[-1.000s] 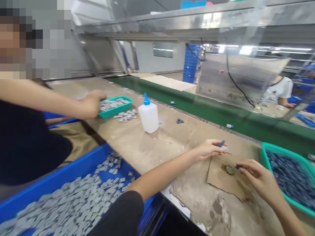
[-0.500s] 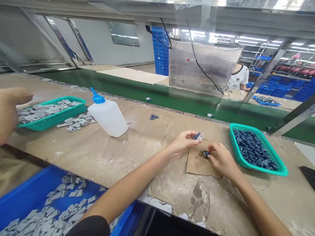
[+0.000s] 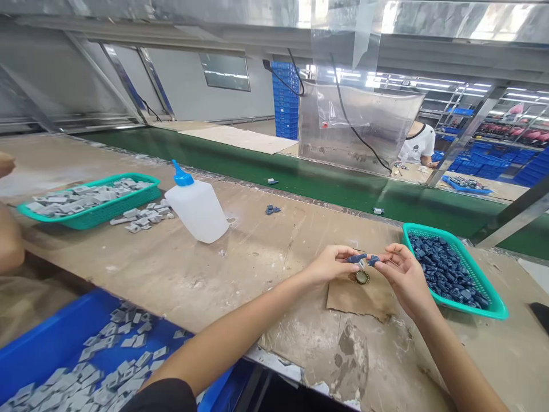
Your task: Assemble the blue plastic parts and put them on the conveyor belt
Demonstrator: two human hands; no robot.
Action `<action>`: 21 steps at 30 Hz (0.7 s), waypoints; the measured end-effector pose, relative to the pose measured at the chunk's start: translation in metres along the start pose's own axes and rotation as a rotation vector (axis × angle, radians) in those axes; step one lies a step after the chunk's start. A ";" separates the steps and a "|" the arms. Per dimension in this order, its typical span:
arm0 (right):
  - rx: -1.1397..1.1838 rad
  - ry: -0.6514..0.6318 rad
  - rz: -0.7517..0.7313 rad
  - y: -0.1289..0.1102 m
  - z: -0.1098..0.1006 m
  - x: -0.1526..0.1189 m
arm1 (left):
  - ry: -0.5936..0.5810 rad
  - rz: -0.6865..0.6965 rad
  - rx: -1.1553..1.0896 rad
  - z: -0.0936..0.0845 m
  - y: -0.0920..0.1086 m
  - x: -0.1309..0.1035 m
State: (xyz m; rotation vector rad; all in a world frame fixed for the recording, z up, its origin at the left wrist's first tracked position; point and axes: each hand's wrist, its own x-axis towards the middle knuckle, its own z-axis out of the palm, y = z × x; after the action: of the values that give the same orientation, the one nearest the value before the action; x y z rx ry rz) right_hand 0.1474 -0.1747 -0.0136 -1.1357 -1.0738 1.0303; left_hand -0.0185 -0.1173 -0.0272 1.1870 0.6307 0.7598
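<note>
My left hand pinches a small grey-and-dark-blue plastic part above a piece of brown cardboard. Close to it, my right hand holds a small dark blue plastic piece between thumb and fingertips. The two pieces are nearly together; whether they touch I cannot tell. Just below them on the cardboard sits a small round cap with a ridged rim. A green basket of dark blue pieces stands right of my right hand.
A white squeeze bottle with a blue nozzle stands at centre left. Behind it are a green basket of grey pieces and a loose pile. A blue bin lies lower left. A green conveyor runs behind. Another person's arm is far left.
My right hand has lifted from the round cap on the cardboard, bringing a dark blue piece up to the part in my left hand. The other person's arm at far left has drawn back.
</note>
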 end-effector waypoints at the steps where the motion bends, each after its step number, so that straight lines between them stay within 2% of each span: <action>1: 0.019 -0.002 0.013 0.000 0.001 0.000 | -0.012 0.009 0.004 0.002 0.001 -0.001; 6: 0.028 -0.028 0.028 0.007 0.005 -0.001 | -0.025 0.047 0.069 0.006 0.005 -0.006; 10: -0.021 0.013 -0.063 0.008 0.006 -0.003 | 0.033 0.098 0.141 0.011 0.003 -0.009; 17: -0.221 -0.004 -0.204 0.006 0.012 -0.012 | 0.105 0.220 0.173 0.022 -0.003 -0.016; 21: -0.394 -0.064 -0.245 0.007 0.012 -0.014 | 0.048 0.224 0.360 0.017 0.006 -0.016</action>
State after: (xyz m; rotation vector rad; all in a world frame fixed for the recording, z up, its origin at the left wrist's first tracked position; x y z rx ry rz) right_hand 0.1328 -0.1852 -0.0206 -1.2480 -1.4712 0.6816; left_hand -0.0160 -0.1387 -0.0164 1.5922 0.7009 0.8890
